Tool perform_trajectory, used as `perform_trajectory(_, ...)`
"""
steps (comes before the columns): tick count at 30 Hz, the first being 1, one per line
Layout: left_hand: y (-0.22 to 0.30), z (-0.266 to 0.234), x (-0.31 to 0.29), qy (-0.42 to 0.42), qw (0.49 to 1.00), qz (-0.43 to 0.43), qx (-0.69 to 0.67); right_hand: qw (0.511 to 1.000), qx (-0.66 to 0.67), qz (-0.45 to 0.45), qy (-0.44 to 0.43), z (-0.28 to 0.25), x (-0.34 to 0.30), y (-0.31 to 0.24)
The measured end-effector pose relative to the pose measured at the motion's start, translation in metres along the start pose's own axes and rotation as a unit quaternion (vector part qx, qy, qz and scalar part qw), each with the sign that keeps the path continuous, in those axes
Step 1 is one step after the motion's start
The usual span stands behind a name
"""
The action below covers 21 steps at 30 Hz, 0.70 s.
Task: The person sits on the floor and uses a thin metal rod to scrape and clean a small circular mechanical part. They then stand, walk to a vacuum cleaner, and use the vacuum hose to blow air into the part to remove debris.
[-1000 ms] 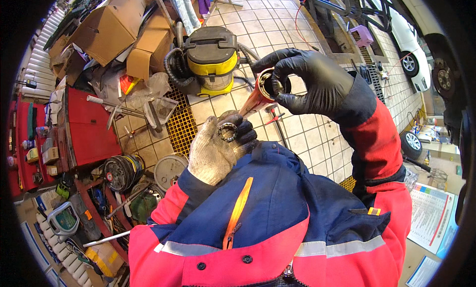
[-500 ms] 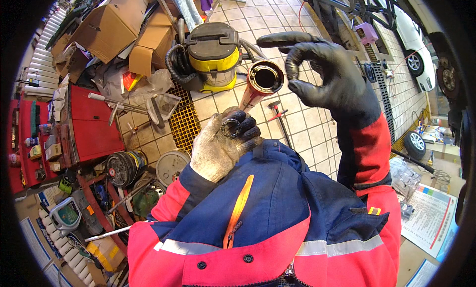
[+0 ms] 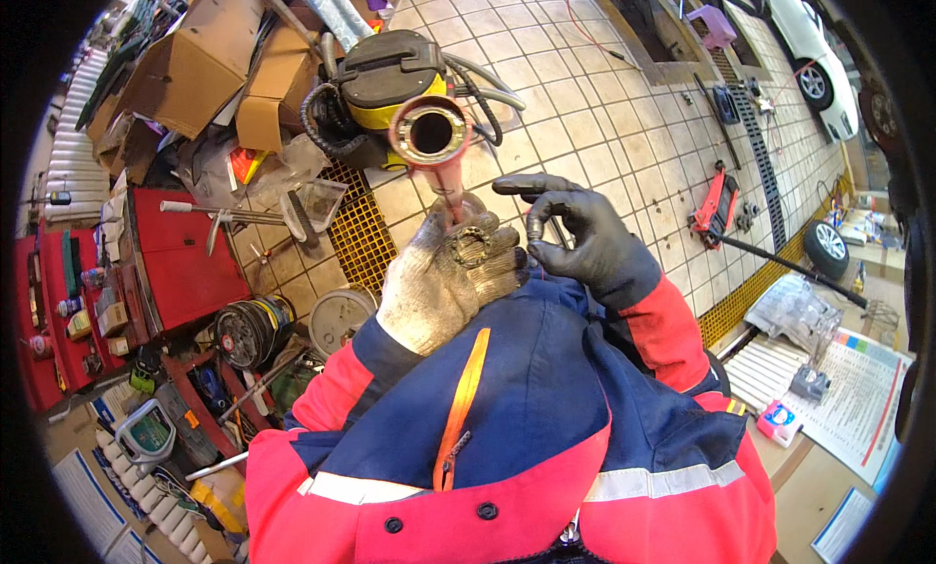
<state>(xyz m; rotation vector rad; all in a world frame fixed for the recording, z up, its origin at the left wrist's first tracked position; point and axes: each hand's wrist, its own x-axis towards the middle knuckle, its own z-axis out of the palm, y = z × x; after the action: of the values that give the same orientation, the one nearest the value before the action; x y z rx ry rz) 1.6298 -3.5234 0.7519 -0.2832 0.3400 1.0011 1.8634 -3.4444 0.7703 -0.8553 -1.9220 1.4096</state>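
Observation:
My left hand wears a stained whitish knit glove with dark fingers. Curled fingers hold a small greasy bearing ring, its opening facing up. Just beyond them a red tube-like part rises, with a wide round mouth and a greasy metal ring around its dark bore. Whether the left fingers also grip its lower end cannot be made out. Close to the bearing ring on the right is my black-gloved right hand. Its thumb and a bent finger come together in a pinch, another finger points left, and anything between the tips is too small to see.
Beyond the red part stands a black and yellow vacuum cleaner. Cardboard boxes and a red cabinet are on the left. A red floor jack with a long handle lies right. A white car is at far right.
My right hand has come down and left, close to the bearing ring. The red part's mouth appears farther left. My left hand still holds the ring.

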Motion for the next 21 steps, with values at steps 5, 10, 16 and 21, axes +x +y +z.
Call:
perform_trajectory(5, -0.023, 0.005, 0.02, -0.003, 0.993, -0.002, 0.118, 0.998, 0.004, 0.029, 0.049, -0.004, -0.023, 0.018)
perform_trajectory(10, -0.047, 0.003, 0.037, -0.003, 0.995, -0.043, 0.085, 0.994, -0.074, -0.006, 0.085, -0.015, -0.039, 0.03)
perform_trajectory(16, -0.066, 0.009, 0.042, 0.005, 0.995, -0.06, 0.078, 0.991, -0.082, 0.012, 0.101, -0.019, -0.052, 0.036)
perform_trajectory(21, -0.081, 0.014, 0.043, 0.012, 0.995, -0.035, 0.087, 0.992, -0.048, 0.069, 0.089, -0.025, -0.058, 0.03)
